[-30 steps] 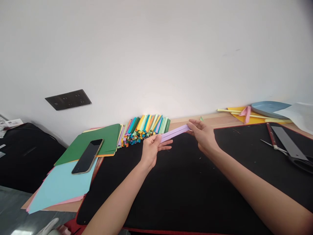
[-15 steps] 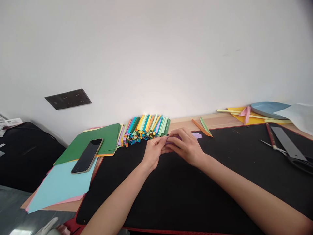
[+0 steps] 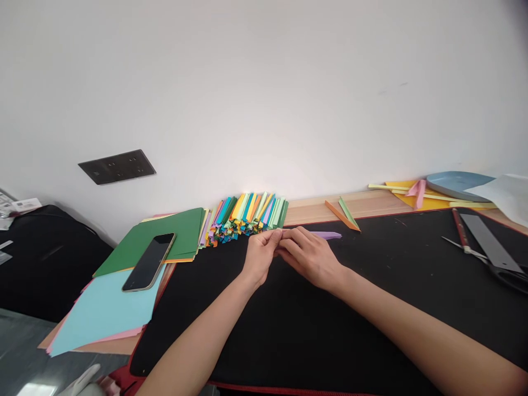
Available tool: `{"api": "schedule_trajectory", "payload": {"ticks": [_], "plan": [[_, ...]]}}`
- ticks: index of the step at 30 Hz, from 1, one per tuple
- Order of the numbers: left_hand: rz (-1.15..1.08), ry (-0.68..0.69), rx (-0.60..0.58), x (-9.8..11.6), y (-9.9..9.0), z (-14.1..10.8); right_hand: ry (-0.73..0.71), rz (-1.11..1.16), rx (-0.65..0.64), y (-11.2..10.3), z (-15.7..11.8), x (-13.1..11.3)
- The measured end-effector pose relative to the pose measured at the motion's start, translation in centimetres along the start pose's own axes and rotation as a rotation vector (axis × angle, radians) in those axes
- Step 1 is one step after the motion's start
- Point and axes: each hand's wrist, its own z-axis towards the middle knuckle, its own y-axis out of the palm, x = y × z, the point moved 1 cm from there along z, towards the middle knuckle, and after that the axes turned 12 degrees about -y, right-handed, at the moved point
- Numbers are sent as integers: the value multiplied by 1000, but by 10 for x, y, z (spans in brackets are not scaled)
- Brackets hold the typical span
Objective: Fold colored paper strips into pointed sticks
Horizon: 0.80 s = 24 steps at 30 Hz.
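Note:
A purple paper strip runs between my two hands above the black mat; only its right end shows past my fingers. My left hand is closed, thumb and fingers pinching the strip's left part. Right against it, my right hand curls its fingers over the strip, the fingertips meeting the left thumb. Most of the paper between them is hidden by the fingers. Just behind the hands lies a heap of folded paper strips in many colours. An orange strip and a green strip lie to the right.
On the left, a phone rests on green paper sheets and light blue sheets. Scissors, a metal ruler-like blade and a red-handled tool lie right. Behind them is a blue tray. A wall stands behind.
My right hand has lowered and flattened its fingers over the purple strip, closer to my left hand. The strip's free end now shows longer and narrower.

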Motion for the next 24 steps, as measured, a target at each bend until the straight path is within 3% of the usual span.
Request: {"api": "schedule_trajectory", "payload": {"ticks": [3, 8, 12, 24], "plan": [[-24, -11, -24, 1, 1, -1, 38, 44, 23, -1, 0, 1], [-100, 3, -133, 8, 5, -5, 250, 179, 224, -5, 0, 7], [-102, 24, -145, 8, 6, -6, 364, 266, 289, -5, 0, 9], [-94, 94, -35, 7, 4, -3, 359, 359, 266, -4, -1, 8]]}}
